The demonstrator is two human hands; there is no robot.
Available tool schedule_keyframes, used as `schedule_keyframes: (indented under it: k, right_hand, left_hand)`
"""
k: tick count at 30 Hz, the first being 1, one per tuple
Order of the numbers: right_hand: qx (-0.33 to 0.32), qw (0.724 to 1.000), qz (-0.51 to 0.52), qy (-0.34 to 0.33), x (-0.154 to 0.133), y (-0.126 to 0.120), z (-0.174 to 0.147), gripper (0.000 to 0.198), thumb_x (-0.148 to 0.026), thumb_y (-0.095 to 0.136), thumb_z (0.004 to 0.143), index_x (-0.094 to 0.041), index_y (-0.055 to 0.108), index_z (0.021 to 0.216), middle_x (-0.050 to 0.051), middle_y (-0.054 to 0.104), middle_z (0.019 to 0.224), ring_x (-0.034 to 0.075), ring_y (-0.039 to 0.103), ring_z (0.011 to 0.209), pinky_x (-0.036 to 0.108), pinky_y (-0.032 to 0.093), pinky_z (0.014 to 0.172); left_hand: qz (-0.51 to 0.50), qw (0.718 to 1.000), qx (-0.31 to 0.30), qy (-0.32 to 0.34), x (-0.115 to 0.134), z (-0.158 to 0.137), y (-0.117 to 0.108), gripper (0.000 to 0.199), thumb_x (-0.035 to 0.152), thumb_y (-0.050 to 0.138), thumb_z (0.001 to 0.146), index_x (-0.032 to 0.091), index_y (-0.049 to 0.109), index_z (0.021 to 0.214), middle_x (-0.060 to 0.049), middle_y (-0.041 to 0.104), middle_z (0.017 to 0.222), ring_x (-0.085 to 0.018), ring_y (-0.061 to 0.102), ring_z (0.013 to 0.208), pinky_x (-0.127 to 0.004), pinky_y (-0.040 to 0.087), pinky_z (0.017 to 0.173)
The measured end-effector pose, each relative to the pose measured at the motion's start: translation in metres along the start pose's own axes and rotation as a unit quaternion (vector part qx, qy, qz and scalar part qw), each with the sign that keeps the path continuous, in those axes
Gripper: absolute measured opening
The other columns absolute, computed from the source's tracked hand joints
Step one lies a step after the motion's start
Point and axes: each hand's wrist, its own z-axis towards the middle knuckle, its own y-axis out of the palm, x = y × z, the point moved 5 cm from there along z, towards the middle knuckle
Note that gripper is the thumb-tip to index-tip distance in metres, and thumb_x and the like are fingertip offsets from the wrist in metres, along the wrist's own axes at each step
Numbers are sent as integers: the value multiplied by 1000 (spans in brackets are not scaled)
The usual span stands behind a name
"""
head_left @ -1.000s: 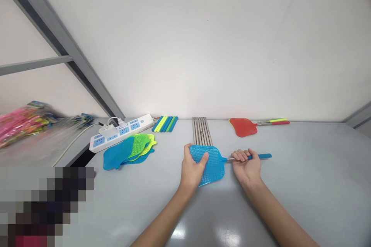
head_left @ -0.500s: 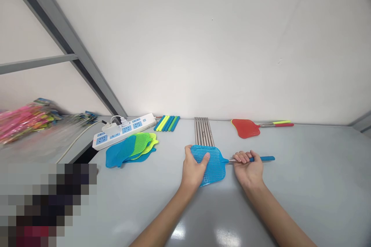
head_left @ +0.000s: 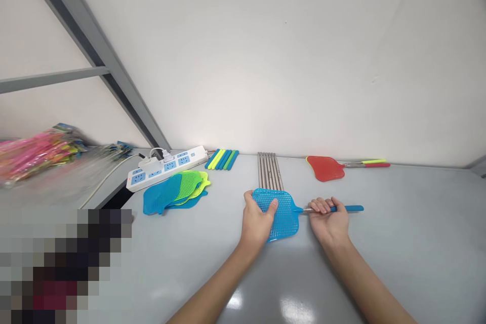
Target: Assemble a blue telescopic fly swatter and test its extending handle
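A blue fly swatter (head_left: 284, 217) is held level between both hands above the grey table. Its perforated head is pinched by my left hand (head_left: 258, 220), thumb on top. Palm up, my right hand (head_left: 329, 217) wraps its fingers round the metal rod, close to the blue grip that sticks out to the right. Just behind the swatter head lies a row of metal rods (head_left: 270, 169), their near ends hidden by it. At the back right, a red fly swatter (head_left: 326, 168) rests over a yellow one (head_left: 374, 161).
Loose swatter heads in blue, green and yellow (head_left: 163, 195) overlap on the left. Behind them are a white power strip (head_left: 176, 165) with plugs and several coloured grips (head_left: 222, 159). Bagged pink swatters (head_left: 38, 152) lie far left, and a wall (head_left: 288, 86) closes the back.
The whole view has shifted slightly, so things appear a little further right. Both hands keep the same hold on the blue fly swatter.
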Motion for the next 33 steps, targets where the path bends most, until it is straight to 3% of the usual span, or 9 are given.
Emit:
schedule_keyframes:
  k: [14,33]
  right_hand:
    - [-1,1000,-5,6,-1,1,1,23,-15,37,71,-18,22,53,-9,19,42,4,25,32,17,27,35]
    - [-10,1000,-25,-5,-1,1,3,23,-15,35,71,-18,21,52,-9,19,40,4,25,32,16,27,34]
  left_hand:
    - [-1,1000,20,23,-1,-4,0,48,41,53,66,16,33,102,-4,56,78,-18,56,70,-31,41,66]
    - [-12,999,4,36,-2,-4,1,48,41,51,69,17,31,105,-5,56,80,-18,55,72,-30,41,68]
